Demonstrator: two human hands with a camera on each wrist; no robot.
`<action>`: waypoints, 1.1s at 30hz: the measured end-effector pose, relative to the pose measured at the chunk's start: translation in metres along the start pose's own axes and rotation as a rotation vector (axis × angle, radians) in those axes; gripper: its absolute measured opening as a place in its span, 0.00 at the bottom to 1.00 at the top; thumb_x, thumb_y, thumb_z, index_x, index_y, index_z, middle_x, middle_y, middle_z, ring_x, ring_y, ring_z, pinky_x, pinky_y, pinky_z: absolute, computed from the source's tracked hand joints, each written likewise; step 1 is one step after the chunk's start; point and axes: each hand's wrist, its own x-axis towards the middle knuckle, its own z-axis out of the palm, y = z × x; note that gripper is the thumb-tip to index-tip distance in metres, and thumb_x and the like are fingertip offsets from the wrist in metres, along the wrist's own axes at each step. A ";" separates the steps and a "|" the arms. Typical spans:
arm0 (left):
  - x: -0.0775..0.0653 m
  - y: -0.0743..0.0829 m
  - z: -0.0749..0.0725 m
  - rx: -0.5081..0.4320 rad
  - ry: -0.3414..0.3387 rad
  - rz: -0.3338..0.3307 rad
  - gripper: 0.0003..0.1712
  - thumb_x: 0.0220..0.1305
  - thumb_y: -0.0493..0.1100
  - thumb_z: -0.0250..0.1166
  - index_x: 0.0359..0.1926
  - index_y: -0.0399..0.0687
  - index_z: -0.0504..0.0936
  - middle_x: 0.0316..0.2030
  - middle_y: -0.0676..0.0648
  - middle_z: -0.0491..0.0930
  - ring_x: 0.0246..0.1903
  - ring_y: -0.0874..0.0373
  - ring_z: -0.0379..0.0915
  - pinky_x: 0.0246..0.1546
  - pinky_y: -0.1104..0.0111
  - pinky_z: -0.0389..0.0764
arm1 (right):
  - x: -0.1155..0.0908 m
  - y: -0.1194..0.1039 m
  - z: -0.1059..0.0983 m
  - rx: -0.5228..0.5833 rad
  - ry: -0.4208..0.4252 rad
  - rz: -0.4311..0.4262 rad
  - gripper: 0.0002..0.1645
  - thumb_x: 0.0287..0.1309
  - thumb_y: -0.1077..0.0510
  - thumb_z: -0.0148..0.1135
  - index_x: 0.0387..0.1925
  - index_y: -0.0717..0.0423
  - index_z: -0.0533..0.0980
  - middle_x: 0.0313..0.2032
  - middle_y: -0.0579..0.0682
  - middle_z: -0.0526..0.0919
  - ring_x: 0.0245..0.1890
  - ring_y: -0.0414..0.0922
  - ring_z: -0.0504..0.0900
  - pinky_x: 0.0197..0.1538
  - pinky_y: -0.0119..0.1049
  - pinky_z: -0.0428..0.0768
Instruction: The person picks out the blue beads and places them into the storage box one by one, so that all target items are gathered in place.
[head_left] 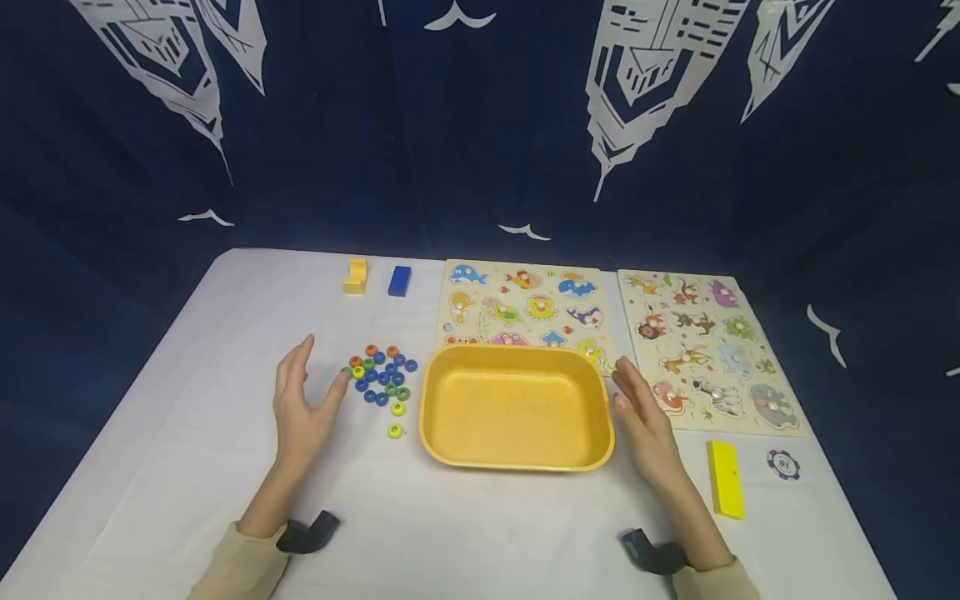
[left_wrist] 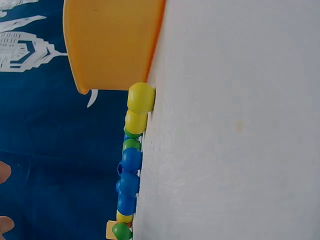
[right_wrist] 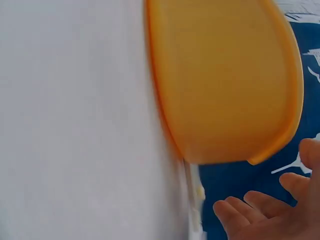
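Observation:
In the head view a yellow rectangular tub (head_left: 517, 408) stands on the white table with nothing inside it. My left hand (head_left: 300, 408) is held over the table left of a loose group of beads (head_left: 383, 378), thumb and fingers spread apart, holding nothing. The beads are blue, green, yellow and orange; in the left wrist view they line up beside the tub (left_wrist: 115, 45), with a yellow bead (left_wrist: 141, 97) closest. Right of the tub is my right hand (head_left: 648, 429), its fingers extended close to the tub's right end and nothing in its grasp.
Behind the tub lies a sea-animal puzzle board (head_left: 525, 304), with a land-animal board (head_left: 705, 350) to its right. A yellow block (head_left: 725, 480) and a poker chip (head_left: 783, 464) lie at the right. Toward the back left are a yellow curved block (head_left: 356, 277) and a blue block (head_left: 400, 281).

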 end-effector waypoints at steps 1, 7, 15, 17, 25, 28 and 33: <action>-0.001 0.000 0.000 -0.012 0.003 -0.006 0.37 0.53 0.44 0.62 0.64 0.54 0.59 0.59 0.44 0.61 0.60 0.49 0.56 0.52 0.49 0.63 | -0.001 -0.001 0.002 0.038 -0.009 0.004 0.30 0.65 0.58 0.42 0.66 0.42 0.50 0.65 0.50 0.56 0.63 0.51 0.59 0.54 0.15 0.61; -0.007 -0.004 0.004 -0.072 0.008 -0.062 0.33 0.53 0.40 0.62 0.61 0.54 0.64 0.57 0.45 0.65 0.57 0.51 0.59 0.51 0.51 0.64 | -0.006 -0.012 0.008 0.136 -0.057 0.011 0.27 0.65 0.61 0.40 0.65 0.57 0.53 0.64 0.58 0.57 0.62 0.36 0.60 0.53 0.14 0.60; -0.014 -0.015 0.015 -0.123 -0.019 -0.129 0.32 0.48 0.35 0.65 0.57 0.48 0.69 0.52 0.45 0.68 0.53 0.51 0.63 0.49 0.56 0.66 | -0.007 -0.014 0.011 0.192 -0.063 0.042 0.26 0.66 0.61 0.38 0.65 0.58 0.54 0.64 0.60 0.57 0.59 0.27 0.61 0.53 0.14 0.61; -0.016 -0.020 0.018 -0.116 -0.028 -0.158 0.30 0.47 0.35 0.66 0.55 0.46 0.71 0.49 0.46 0.68 0.50 0.53 0.65 0.47 0.60 0.67 | -0.007 -0.014 0.012 0.194 -0.062 0.051 0.26 0.66 0.60 0.38 0.65 0.56 0.54 0.64 0.59 0.58 0.59 0.29 0.61 0.53 0.14 0.61; -0.021 -0.033 0.030 0.047 -0.118 -0.195 0.19 0.41 0.42 0.71 0.39 0.51 0.81 0.35 0.52 0.71 0.36 0.62 0.65 0.40 0.68 0.65 | -0.006 -0.011 0.014 0.170 -0.059 0.074 0.26 0.66 0.59 0.38 0.65 0.54 0.54 0.64 0.57 0.58 0.58 0.27 0.62 0.52 0.15 0.61; -0.020 -0.031 0.032 0.127 -0.149 -0.159 0.17 0.39 0.43 0.72 0.36 0.51 0.82 0.32 0.52 0.73 0.35 0.61 0.65 0.38 0.67 0.64 | -0.005 -0.009 0.013 0.177 -0.060 0.069 0.26 0.66 0.59 0.38 0.65 0.54 0.54 0.64 0.58 0.58 0.57 0.25 0.62 0.52 0.15 0.62; -0.020 -0.029 0.034 0.201 -0.166 -0.136 0.14 0.40 0.42 0.72 0.34 0.50 0.83 0.29 0.53 0.73 0.33 0.60 0.63 0.35 0.68 0.61 | -0.004 -0.008 0.013 0.195 -0.064 0.058 0.26 0.66 0.59 0.38 0.65 0.54 0.54 0.63 0.59 0.59 0.57 0.26 0.63 0.52 0.15 0.63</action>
